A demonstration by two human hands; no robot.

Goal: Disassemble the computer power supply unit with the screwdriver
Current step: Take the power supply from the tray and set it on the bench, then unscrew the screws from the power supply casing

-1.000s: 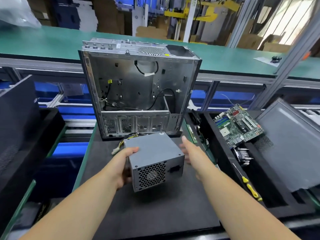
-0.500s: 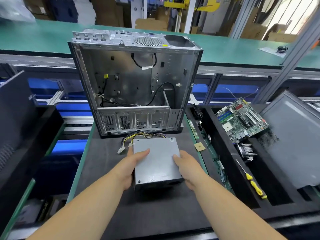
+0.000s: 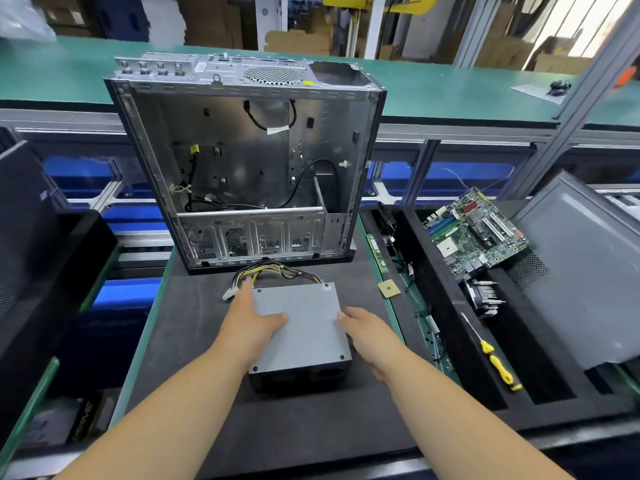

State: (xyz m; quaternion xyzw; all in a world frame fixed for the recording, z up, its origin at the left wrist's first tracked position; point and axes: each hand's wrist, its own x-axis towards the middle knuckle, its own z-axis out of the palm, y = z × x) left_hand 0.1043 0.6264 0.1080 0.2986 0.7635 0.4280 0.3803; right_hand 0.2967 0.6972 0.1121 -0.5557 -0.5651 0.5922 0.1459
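left hand (image 3: 251,322) lies flat on the power supply (image 3: 299,327), fingers straight | right hand (image 3: 367,332) touches its right side, loose, not gripping | box sits on the black mat (image 3: 194,341), near the open case (image 3: 249,161) | screwdriver (image 3: 490,355) lies in the tray far right | risk: reaching across, an arm could catch the wires (image 3: 273,271) and drag the box

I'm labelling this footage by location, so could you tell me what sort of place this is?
Probably a computer teardown line in a factory or warehouse: a stripped computer case on a workbench, a removed motherboard in a sorting tray, and cardboard boxes behind.
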